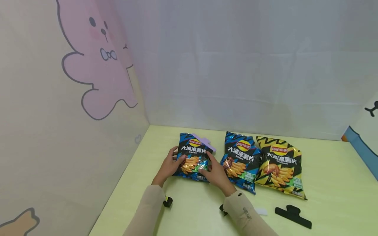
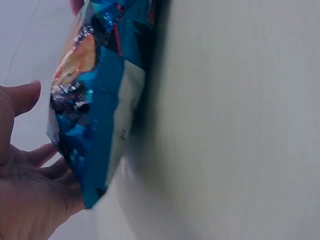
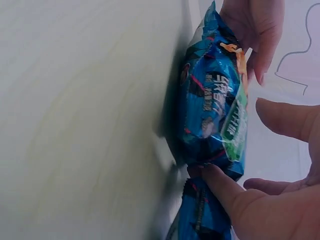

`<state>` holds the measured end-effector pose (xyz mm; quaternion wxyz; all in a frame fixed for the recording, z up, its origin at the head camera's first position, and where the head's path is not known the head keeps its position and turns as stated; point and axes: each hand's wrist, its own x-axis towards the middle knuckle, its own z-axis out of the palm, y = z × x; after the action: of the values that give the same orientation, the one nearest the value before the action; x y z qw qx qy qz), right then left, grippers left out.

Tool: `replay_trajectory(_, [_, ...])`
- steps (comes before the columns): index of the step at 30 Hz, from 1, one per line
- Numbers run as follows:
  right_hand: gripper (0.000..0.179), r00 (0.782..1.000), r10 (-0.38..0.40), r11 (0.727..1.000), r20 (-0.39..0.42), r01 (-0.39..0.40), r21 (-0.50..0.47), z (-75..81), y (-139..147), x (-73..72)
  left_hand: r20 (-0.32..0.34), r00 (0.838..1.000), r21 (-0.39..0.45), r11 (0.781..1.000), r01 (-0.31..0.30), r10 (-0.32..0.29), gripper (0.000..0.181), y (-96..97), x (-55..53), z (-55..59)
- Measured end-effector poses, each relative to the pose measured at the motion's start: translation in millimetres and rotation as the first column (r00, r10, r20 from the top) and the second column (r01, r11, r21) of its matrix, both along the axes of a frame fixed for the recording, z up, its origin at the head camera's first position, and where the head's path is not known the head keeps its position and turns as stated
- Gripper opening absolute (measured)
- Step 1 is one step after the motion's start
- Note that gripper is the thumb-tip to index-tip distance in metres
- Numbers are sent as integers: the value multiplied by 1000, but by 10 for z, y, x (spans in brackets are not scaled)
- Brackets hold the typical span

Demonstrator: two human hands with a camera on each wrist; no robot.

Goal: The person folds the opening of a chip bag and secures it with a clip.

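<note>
A blue and black Lay's chip bag (image 1: 192, 159) lies face up on the left of the table, with a purple bag clip (image 1: 203, 142) across its top right corner. My left hand (image 1: 167, 167) cups the bag's left side, its fingers at the edge. In the left wrist view the left thumb (image 2: 25, 97) stands off the bag's front. At the other side is my right hand (image 1: 218, 173), fingers against the bag's right edge. The right wrist view shows its thumb (image 3: 285, 119) spread away from the bag and a fingertip between this bag and a neighbouring blue one.
A second blue chip bag (image 1: 240, 160) lies just right of my right hand, and a yellow and black chip bag (image 1: 279, 165) overlaps its right side. Nearer the front are a black bag clip (image 1: 293, 216) and a small white piece (image 1: 261, 211). Curtain walls (image 1: 236, 82) border the table.
</note>
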<state>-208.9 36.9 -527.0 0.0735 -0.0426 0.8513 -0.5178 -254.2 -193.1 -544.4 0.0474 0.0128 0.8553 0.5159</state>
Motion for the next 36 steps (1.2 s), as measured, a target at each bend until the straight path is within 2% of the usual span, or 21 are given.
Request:
replay_trajectory(5, [84,1000,-16,1000,-1,16,-15,129,69,51,-83,996,-7,999,41,-42,79,56,-24,140])
replay_trajectory(9, [78,998,-53,998,-25,53,-28,210,147,72,-114,992,-20,998,60,-62,84,139,-53,223])
replay_trajectory(18, [66,976,-182,983,-120,177,-50,242,351,120,-173,976,-16,991,130,-131,78,365,-56,312])
replay_trajectory(21, [64,968,-216,976,-128,210,-61,236,431,138,-176,969,-9,984,176,-175,78,467,-56,330])
replay_trajectory(26, [64,965,-231,971,-127,222,-84,226,564,147,-174,958,-11,974,228,-226,78,653,-65,362])
replay_trajectory(30, [63,955,-259,966,-148,252,-63,230,726,152,-153,956,-29,968,248,-249,79,814,-67,374])
replay_trajectory(33, [63,948,-291,957,-129,288,-38,246,830,150,-151,951,-31,963,268,-269,80,885,-63,364])
replay_trajectory(36, [63,944,-312,950,-102,312,-20,276,897,158,-163,938,-18,951,308,-306,77,956,-54,364])
